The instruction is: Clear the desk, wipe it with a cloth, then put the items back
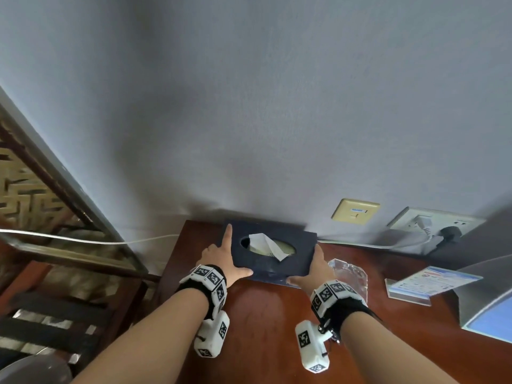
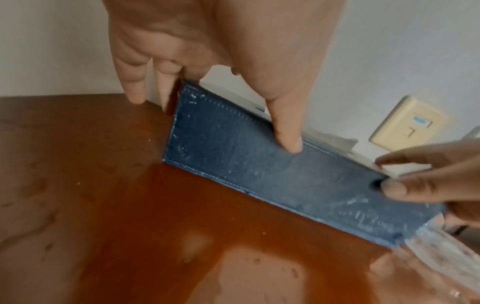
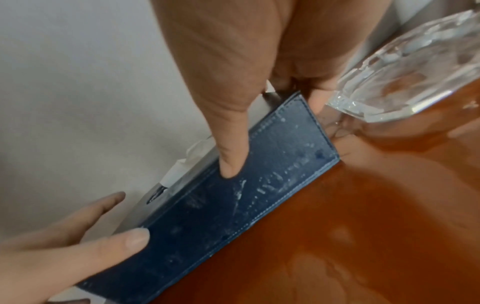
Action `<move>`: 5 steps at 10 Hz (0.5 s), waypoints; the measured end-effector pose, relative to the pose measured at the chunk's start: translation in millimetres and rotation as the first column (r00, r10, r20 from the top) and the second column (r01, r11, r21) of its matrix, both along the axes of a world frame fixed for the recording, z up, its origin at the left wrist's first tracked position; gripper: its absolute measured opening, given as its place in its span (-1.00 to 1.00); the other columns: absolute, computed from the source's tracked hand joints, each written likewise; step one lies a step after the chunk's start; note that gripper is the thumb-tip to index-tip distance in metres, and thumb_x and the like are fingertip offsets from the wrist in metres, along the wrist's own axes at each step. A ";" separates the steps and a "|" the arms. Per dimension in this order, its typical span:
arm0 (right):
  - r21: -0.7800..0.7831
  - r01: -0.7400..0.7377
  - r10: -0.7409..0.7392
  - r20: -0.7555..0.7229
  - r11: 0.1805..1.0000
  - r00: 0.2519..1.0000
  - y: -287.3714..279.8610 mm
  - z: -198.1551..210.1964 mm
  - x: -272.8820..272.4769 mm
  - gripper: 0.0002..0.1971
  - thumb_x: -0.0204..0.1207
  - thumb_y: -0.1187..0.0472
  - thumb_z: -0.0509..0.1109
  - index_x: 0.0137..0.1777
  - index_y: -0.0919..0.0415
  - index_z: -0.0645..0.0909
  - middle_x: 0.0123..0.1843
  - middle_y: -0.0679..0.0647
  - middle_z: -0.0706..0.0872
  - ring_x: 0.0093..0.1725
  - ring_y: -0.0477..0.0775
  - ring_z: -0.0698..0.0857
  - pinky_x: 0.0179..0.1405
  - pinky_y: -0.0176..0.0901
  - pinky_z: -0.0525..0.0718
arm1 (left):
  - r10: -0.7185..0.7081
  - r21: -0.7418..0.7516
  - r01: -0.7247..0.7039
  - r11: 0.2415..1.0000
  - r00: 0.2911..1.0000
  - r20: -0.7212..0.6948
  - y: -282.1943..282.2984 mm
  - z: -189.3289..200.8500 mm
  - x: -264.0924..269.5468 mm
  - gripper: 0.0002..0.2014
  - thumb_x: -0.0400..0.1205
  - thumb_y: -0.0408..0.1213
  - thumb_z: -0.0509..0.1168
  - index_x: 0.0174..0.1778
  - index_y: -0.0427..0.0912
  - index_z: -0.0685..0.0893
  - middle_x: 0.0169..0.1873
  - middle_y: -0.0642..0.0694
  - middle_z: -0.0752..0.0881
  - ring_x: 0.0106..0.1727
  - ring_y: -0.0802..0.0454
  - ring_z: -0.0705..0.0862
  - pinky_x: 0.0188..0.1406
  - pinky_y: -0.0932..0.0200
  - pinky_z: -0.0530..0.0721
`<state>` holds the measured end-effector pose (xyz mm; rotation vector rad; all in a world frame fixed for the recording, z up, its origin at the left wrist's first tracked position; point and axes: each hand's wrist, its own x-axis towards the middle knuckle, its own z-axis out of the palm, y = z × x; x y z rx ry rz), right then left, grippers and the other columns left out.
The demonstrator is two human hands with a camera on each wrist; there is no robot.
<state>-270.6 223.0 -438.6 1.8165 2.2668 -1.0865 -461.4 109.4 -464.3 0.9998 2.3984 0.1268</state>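
A dark blue tissue box (image 1: 300, 239) with a white tissue (image 1: 267, 243) poking from its oval slot sits at the back of the reddish wooden desk (image 1: 263, 328), against the wall and tilted toward me. My left hand (image 1: 228, 254) holds its left end, with the thumb (image 2: 289, 142) on the front face and the fingers (image 2: 135, 90) down the end. My right hand (image 1: 307, 266) holds the right end, with the thumb (image 3: 231, 164) on the front face (image 3: 221, 216). No cloth is in view.
A clear glass dish (image 1: 349, 275) lies just right of the box, close to my right hand. Further right stand a leaflet holder (image 1: 426, 284) and a grey screen (image 1: 484, 300). Wall sockets (image 1: 435, 223) with plugs are behind. A wooden chair (image 1: 55, 300) stands left of the desk.
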 end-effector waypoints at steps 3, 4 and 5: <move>0.096 0.058 -0.050 -0.088 0.994 0.995 19.9 -16.4 -11.6 -0.21 0.14 0.17 0.66 0.37 0.17 0.37 0.22 0.09 0.61 0.16 0.12 0.65 0.12 0.03 0.69 | -0.020 -0.051 0.014 0.999 0.990 -0.137 19.5 -5.3 -3.7 0.01 0.58 0.34 0.24 0.67 0.24 -0.39 0.66 -0.19 0.22 0.62 -0.22 0.27 0.42 -0.23 0.47; 0.104 0.060 -0.047 -0.121 0.993 0.992 15.2 -18.5 -12.2 -0.22 0.17 0.18 0.61 0.39 0.16 0.33 0.29 0.07 0.54 0.20 0.11 0.63 0.16 0.01 0.67 | -0.047 -0.027 0.044 0.999 0.992 -0.114 17.4 4.0 1.2 -0.03 0.61 0.29 0.24 0.67 0.27 -0.37 0.74 -0.15 -0.15 0.74 -0.20 -0.09 0.57 -0.39 0.26; 0.149 -0.013 0.015 -0.010 0.989 1.000 13.3 -22.9 -13.4 -0.05 0.29 0.10 0.54 0.61 0.19 0.08 0.61 0.14 0.26 0.54 0.15 0.35 0.49 0.05 0.43 | -0.138 0.007 0.140 0.990 0.984 -0.117 16.3 10.7 7.6 -0.05 0.62 0.26 0.27 0.68 0.29 -0.32 0.73 -0.03 -0.26 0.74 -0.13 -0.20 0.59 -0.47 0.13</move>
